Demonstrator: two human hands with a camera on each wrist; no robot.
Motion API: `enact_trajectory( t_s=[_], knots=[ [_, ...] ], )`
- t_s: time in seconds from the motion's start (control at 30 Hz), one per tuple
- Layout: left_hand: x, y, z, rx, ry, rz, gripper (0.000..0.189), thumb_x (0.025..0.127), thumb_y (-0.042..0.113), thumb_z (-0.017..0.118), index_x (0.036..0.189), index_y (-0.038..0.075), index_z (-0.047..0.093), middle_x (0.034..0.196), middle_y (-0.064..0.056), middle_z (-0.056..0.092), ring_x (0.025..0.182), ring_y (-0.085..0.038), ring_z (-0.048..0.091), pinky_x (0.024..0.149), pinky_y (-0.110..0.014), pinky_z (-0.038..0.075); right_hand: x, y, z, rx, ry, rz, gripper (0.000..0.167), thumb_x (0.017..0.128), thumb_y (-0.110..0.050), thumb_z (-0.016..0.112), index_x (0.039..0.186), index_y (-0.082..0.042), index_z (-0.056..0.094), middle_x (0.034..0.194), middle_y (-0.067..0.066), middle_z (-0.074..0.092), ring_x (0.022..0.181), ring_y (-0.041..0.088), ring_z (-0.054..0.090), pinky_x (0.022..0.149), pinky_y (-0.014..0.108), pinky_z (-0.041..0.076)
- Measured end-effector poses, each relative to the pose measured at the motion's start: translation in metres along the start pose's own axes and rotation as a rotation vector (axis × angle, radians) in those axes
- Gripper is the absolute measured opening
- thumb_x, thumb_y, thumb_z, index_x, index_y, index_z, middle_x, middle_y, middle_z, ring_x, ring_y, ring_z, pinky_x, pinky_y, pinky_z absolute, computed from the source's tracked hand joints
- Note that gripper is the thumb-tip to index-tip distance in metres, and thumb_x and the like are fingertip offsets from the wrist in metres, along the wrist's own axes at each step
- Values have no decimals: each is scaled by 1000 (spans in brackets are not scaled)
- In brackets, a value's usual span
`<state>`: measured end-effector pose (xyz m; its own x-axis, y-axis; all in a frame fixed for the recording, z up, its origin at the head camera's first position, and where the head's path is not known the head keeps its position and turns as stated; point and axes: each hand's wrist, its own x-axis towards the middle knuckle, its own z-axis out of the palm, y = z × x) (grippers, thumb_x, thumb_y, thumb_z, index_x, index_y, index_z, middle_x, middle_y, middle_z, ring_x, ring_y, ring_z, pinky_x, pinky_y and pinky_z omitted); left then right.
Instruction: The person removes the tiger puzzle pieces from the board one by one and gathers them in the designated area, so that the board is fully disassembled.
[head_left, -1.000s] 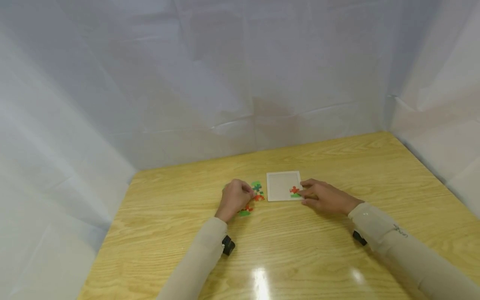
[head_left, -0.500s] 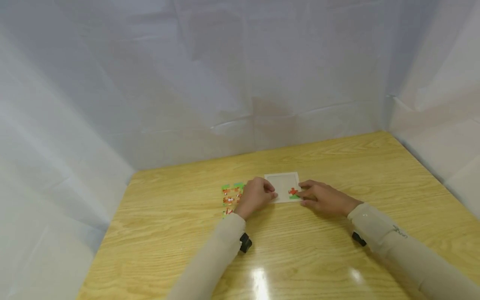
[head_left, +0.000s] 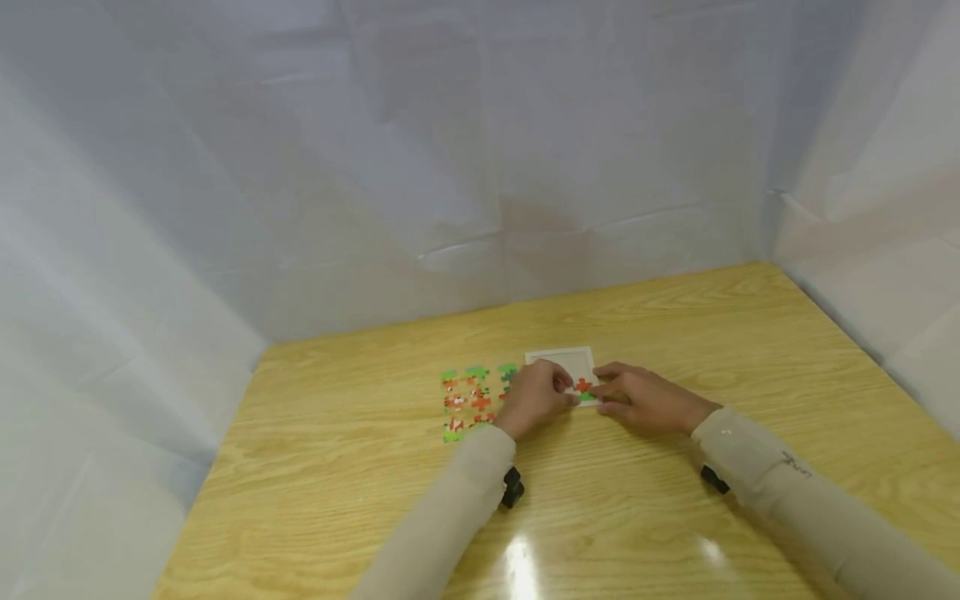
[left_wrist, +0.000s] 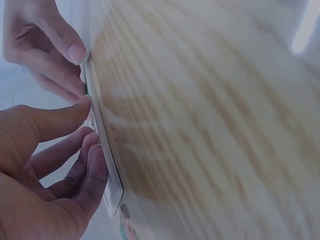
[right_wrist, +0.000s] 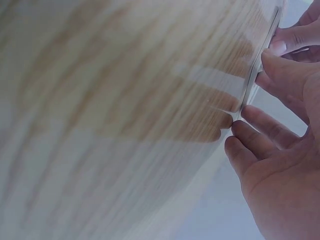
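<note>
A square white puzzle tray [head_left: 558, 352] lies on the table, with a red-and-green jigsaw piece [head_left: 583, 387] in its near right corner. My right hand [head_left: 641, 400] grips the tray at that corner, fingers along its right edge and one fingertip by the piece. My left hand [head_left: 534, 398] is bent over the tray's near left part, thumb and fingertips close to the piece. In the left wrist view, the left thumb [left_wrist: 65, 120] and curled fingers meet the tray's near edge [left_wrist: 114, 197]. I cannot tell whether anything is between them.
Several tiger-picture jigsaw pieces [head_left: 456, 402] lie in loose rows left of the tray, partly covered by my left hand. The wooden table [head_left: 615, 517] reaches white sheeting [head_left: 375, 167] at the back and sides. Black wrist devices [head_left: 512, 488] sit under both sleeves.
My left hand has moved right, from over the loose pieces to the tray beside the red-and-green piece. The tray has shifted slightly left; my right hand has stayed at its right edge.
</note>
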<state>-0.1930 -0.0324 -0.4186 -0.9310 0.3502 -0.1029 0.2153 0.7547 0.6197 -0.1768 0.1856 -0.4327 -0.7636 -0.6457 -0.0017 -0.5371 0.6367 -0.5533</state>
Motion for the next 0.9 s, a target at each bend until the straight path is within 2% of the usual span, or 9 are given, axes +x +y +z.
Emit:
enact_trajectory(
  t_s=[0.4, 0.67, 0.9],
  knots=[
    [2, 3, 5, -31, 23, 7, 20, 89, 15, 81, 104, 3, 78, 90, -5, 72, 73, -8, 57, 65, -21, 46, 2, -1, -2, 1, 0, -20, 31, 103, -17, 62, 128, 0, 70, 148, 29, 53, 139, 46, 49, 104, 55, 51],
    [1, 3, 4, -34, 25, -16, 22, 89, 15, 81, 107, 3, 77, 97, -7, 74, 80, -11, 61, 71, -24, 50, 1, 3, -4, 16, -16, -10, 34, 103, -15, 61, 132, 4, 66, 151, 30, 49, 139, 48, 48, 103, 52, 52],
    [1, 4, 5, -41, 59, -13, 21, 88, 13, 82, 104, 4, 75, 98, -7, 74, 82, -12, 63, 74, -25, 52, 1, 5, -4, -6, -11, -21, 34, 103, -15, 62, 131, 5, 66, 150, 30, 51, 139, 47, 48, 103, 52, 52]
  ],
)
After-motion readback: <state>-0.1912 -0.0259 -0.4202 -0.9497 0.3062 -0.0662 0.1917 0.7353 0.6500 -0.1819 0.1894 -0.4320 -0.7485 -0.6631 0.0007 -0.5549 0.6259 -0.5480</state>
